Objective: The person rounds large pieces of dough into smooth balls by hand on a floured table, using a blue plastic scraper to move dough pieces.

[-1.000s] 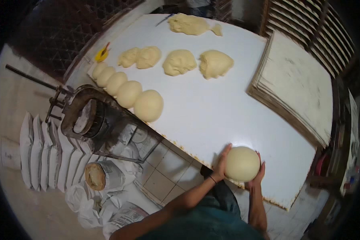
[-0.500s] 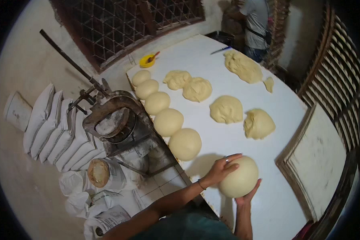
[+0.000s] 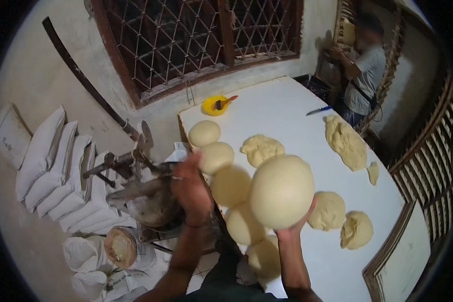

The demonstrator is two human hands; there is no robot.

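A large, smooth dough ball [image 3: 282, 191] rests on my right hand [image 3: 297, 225], lifted above the white table [image 3: 287, 100]. My right palm and fingers support it from below, partly hidden by it. To the left, my left hand [image 3: 192, 189] is raised in the air, apart from the ball. It is blurred, with fingers stretched upward, and a ring shows on one. Smooth dough balls, among them a small far one [image 3: 205, 133] and a nearer one [image 3: 246, 224], line the table's left edge. Rougher dough lumps [image 3: 327, 211] lie to the right.
A yellow bowl [image 3: 211, 106] with a brush [image 3: 225, 102] and a blue-handled knife [image 3: 319, 110] lie at the far end. Left of the table stands a long-levered metal machine [image 3: 151, 196] beside stacked white sacks [image 3: 45, 146]. Boards [image 3: 402, 256] lean at right; another person [image 3: 363, 75] stands beyond.
The dough ball has risen and moved away from me on my right hand. My left hand has let go of it and swung left. The view has shifted.
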